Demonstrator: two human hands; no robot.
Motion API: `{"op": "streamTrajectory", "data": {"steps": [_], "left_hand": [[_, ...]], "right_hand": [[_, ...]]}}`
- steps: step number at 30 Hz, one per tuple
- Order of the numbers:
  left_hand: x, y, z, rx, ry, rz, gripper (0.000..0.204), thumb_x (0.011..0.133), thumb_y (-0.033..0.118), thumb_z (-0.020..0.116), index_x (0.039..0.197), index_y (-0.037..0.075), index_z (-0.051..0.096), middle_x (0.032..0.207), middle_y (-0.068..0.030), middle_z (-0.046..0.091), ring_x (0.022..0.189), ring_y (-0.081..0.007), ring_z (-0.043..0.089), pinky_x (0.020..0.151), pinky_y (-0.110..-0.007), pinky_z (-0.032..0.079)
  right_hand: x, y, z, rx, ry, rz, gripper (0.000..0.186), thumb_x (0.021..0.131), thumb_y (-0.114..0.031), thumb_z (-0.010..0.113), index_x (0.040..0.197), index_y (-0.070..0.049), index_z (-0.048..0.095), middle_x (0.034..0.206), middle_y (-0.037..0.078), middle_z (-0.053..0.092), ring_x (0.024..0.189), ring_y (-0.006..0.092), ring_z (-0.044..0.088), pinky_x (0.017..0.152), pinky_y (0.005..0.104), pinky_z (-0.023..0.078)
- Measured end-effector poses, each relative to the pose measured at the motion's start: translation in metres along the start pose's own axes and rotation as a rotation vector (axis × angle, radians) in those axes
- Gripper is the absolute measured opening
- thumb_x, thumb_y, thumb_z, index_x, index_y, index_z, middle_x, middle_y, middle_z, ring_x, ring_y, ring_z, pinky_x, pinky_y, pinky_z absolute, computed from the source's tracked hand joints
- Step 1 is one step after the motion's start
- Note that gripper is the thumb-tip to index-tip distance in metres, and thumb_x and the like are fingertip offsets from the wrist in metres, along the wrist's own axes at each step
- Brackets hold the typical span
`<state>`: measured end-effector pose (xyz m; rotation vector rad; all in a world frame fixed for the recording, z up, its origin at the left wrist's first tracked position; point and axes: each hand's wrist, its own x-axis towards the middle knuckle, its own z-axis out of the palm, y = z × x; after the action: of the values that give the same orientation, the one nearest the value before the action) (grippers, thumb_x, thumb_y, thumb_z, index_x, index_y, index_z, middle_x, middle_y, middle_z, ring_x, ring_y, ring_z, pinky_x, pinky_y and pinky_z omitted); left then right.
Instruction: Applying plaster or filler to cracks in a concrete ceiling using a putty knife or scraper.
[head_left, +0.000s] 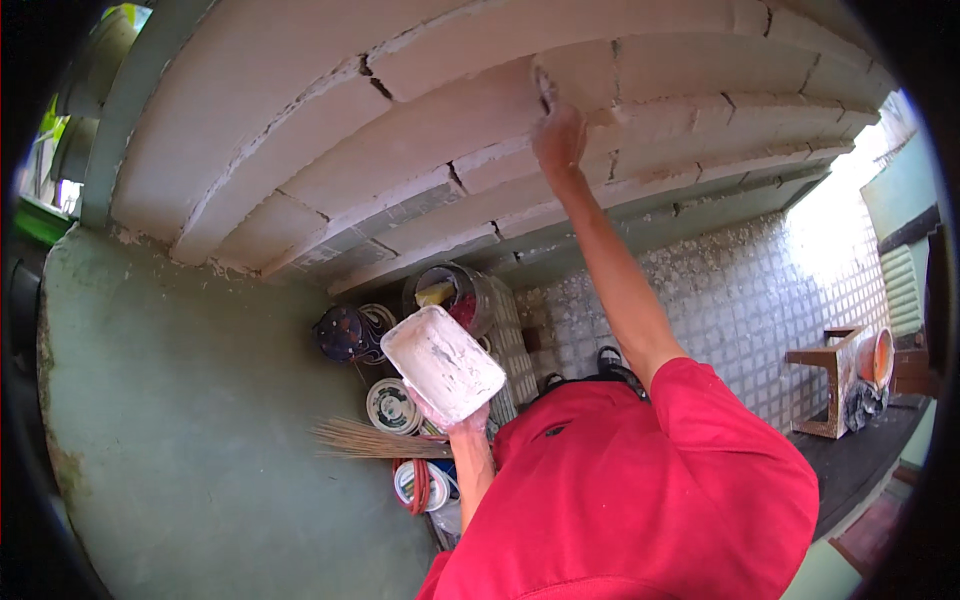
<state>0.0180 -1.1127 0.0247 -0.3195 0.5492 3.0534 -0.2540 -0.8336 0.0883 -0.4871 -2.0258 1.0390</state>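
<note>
My left hand [465,418] holds up a shallow white rectangular tub [443,362] from below. Its inside is smeared with whitish paste and dark streaks. My right arm reaches up and forward to the pale wall [470,110]. There my right hand [558,137] is closed round a small hand tool [543,88], its end against or very close to the surface. The tool is blurred, so its exact kind does not show. Around it the wall has stepped ledges with dark gaps and cracks.
Below the wall, left of me, stand a large bucket [478,300] with things in it, a dark paint-spattered bucket [340,333], a white pail [393,407] and a stick broom [375,440]. At right, a wooden stool [828,385] is on its side by an orange container [878,357].
</note>
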Motion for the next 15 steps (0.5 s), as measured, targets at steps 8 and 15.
{"op": "streamTrajectory", "data": {"steps": [8,15], "left_hand": [[0.0,0.024,-0.014,-0.018,-0.01,0.025,0.068,0.088,0.057,0.048,0.142,0.016,0.04,0.138,-0.0052,0.05,0.123,-0.0312,0.051,0.103,-0.052,0.042],[-0.003,0.04,-0.033,-0.019,-0.032,-0.003,0.069,0.088,0.058,0.048,0.143,0.017,0.039,0.14,-0.0054,0.048,0.125,-0.0307,0.049,0.103,-0.052,0.041]], "right_hand": [[-0.048,0.001,0.036,-0.367,0.072,-0.535,0.049,0.082,-0.008,0.055,0.129,-0.026,0.058,0.116,0.005,0.065,0.103,0.0306,0.061,0.09,0.0439,0.046],[-0.027,-0.012,0.025,-0.073,-0.032,-0.581,0.046,0.083,-0.015,0.059,0.129,-0.021,0.056,0.135,0.005,0.053,0.128,0.0371,0.043,0.098,0.0503,0.04]]}}
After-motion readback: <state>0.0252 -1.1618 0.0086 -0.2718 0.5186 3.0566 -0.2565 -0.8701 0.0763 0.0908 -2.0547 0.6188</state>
